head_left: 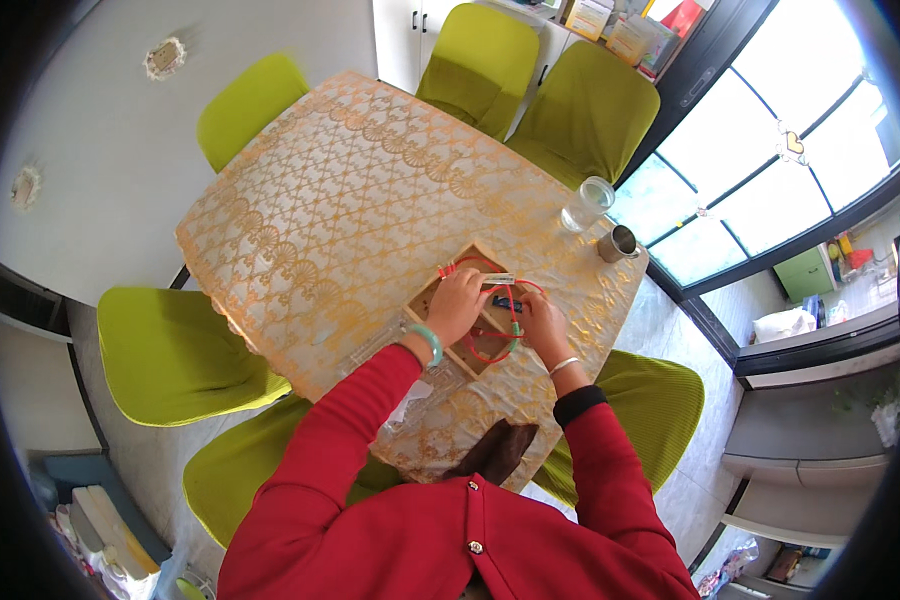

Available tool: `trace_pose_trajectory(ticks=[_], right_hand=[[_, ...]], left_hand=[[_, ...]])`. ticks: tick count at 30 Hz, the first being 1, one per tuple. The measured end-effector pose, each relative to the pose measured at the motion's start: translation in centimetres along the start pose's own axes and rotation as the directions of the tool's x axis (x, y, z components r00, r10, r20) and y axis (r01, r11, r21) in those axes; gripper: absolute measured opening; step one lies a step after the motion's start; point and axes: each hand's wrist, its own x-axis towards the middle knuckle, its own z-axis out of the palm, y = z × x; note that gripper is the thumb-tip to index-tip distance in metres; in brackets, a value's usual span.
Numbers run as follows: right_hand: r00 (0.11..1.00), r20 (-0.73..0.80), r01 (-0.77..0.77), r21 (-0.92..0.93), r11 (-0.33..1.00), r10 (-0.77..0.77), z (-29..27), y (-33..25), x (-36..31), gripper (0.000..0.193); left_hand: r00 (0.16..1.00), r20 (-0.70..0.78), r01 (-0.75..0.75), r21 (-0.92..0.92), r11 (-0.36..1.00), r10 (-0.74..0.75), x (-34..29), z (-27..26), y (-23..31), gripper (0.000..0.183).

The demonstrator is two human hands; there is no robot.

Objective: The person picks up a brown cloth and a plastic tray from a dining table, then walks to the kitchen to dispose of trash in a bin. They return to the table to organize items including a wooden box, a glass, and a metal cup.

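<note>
Left to right: a green chair (185,355) stands well to the left of the fingers, beside a table laid with a gold-patterned tablecloth (300,195). Nearer, a clear plastic tray (432,395) lies on the cloth, on the wearer's side of the left fingers. The left hand (456,303), a green bangle (426,343) at its wrist above a red sleeve (342,420), bends over a wooden box (423,297), fingers curled inward; a narrow pale strip (498,279) shows at their tips, though whether they grip it cannot be told. Below and between both sets of fingers, a red cord (512,347) loops over the box, a green bead (517,328) on it just beside the right fingers. A dark blue item (507,303) sits in the box between the hands. The right hand (544,328), a pale bangle (564,366) at its wrist, has its fingers drawn together, pinching the cord. Beyond the right fingers, toward the table's far edge, stand a clear glass (587,205) and, farther right, a metal cup (618,245).
</note>
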Motion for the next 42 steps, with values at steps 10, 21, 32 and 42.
trace_pose_trajectory(ticks=[10,21,32,42], right_hand=[[0.955,0.295,0.174,-0.467,0.867,-0.033,4.5,1.2,2.3,0.019],[0.995,0.096,-0.012,-0.15,0.989,0.026,-3.6,-1.8,-0.1,0.025],[0.914,0.236,0.222,0.388,0.894,-0.33,6.0,-8.9,-12.1,0.027],[0.963,0.171,0.203,0.048,0.978,-0.209,3.7,-5.7,-6.7,0.023]], left_hand=[[0.922,0.333,0.114,0.253,0.961,-0.197,4.3,4.3,-2.3,0.008],[0.978,-0.01,0.166,-0.573,0.803,-0.208,0.8,-6.1,0.3,0.025],[0.919,0.15,0.372,-0.023,0.928,-0.365,-15.9,-9.5,-0.2,0.031],[0.97,0.118,0.213,0.014,0.977,-0.213,-11.3,-6.9,0.0,0.037]])
